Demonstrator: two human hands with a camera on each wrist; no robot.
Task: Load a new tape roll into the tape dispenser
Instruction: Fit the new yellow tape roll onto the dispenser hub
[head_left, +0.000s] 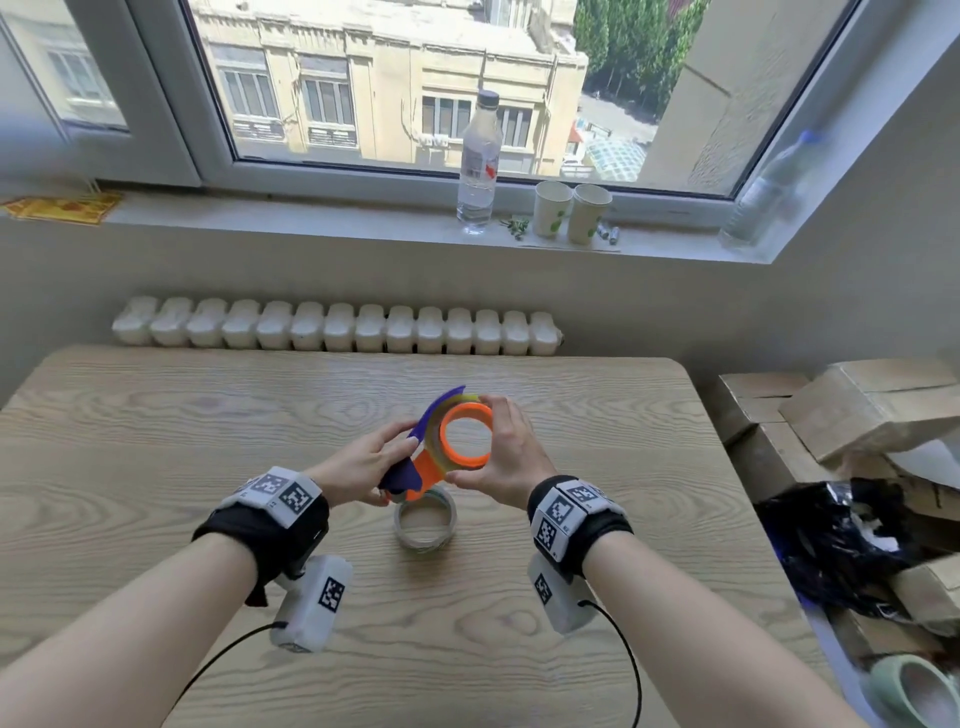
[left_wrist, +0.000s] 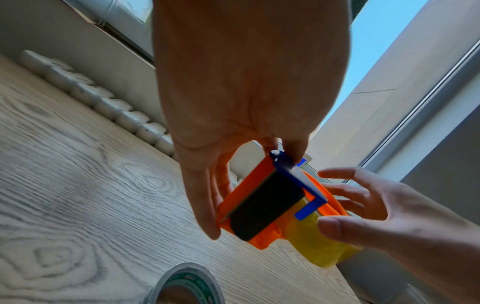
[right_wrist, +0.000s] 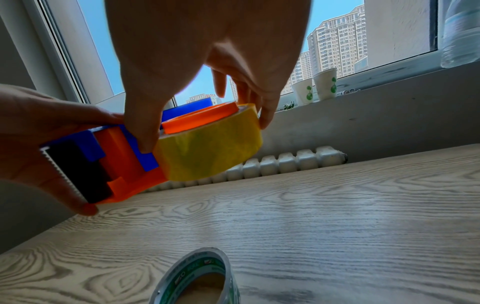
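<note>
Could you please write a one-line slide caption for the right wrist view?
Right hand seats a yellow tape roll on the orange-and-blue plastic tape dispenser gripped by the left hand.

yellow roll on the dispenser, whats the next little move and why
Probably find the yellow roll's loose end and pull it toward the toothed blade. The roll already sits on the orange hub of the dispenser, the right hand grips it, the left hand holds the blade end, and no tape reaches the blade. Another roll lies on the table.

A pale wood-grain table (head_left: 208, 415) carries one tape roll (head_left: 425, 522) lying flat near its middle.
</note>
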